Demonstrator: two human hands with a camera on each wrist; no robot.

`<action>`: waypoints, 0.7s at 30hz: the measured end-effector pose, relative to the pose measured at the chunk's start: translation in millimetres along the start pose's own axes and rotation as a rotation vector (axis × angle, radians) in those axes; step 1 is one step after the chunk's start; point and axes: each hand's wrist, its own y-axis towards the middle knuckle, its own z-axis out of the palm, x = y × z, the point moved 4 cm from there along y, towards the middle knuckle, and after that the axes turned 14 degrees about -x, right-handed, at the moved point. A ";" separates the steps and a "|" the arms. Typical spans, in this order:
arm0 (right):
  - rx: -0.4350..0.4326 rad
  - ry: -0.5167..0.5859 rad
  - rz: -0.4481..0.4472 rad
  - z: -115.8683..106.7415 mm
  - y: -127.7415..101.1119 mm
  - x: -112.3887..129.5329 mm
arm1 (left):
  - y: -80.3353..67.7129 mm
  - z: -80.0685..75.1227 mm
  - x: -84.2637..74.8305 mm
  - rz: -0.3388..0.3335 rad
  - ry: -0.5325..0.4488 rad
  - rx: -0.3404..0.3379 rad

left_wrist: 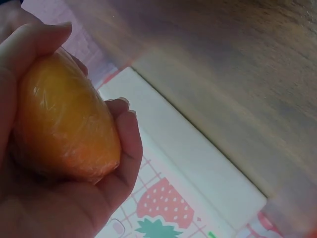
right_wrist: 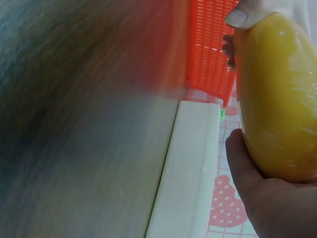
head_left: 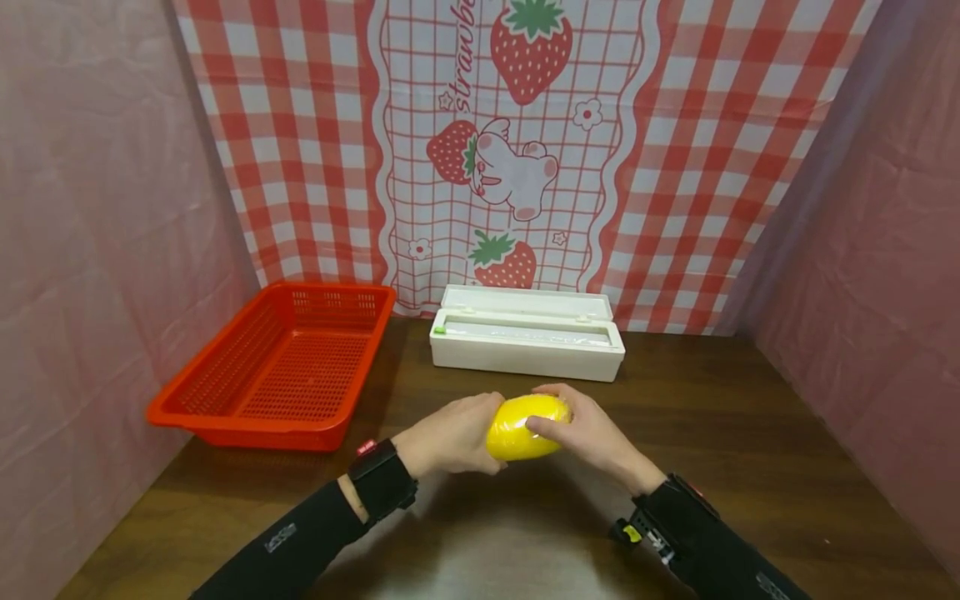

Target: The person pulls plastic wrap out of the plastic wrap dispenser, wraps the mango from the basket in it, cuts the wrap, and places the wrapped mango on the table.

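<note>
Both hands, left hand (head_left: 450,435) and right hand (head_left: 585,433), curl their fingers (left_wrist: 126,148) round one wrapped yellow fruit (head_left: 525,427) at frame centre, above the bench (head_left: 750,433). Behind sit one red basket (head_left: 247,417), nothing in it, and one white film dispenser box (head_left: 527,348), lid open.

From the head we look forward and down across the tabletop (head_left: 750,433) toward the white box (head_left: 527,342), which sits in mid-distance against the checked cloth (head_left: 300,150). Our left-wrist view sits very close behind the left hand (left_wrist: 44,188), facing the white box (left_wrist: 198,158) from the side and tilted. Our right-wrist view, equally close to the right hand (right_wrist: 277,208), faces the white box (right_wrist: 188,173) end-on. All three views share that box and the yellow fruit (head_left: 525,427) in front of it.
</note>
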 end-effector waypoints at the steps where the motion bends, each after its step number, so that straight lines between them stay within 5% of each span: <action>1: 0.004 -0.014 0.000 0.0 -0.4 -0.4 | 0.2 -0.3 -0.6 0.006 0.011 0.003; 8: 0.009 -0.152 -0.034 -0.2 -2.9 -0.8 | 1.6 1.1 -5.9 0.050 0.112 0.022; 21: -0.010 -0.430 -0.294 1.6 -9.0 10.0 | 1.7 3.5 -14.9 0.166 0.192 0.003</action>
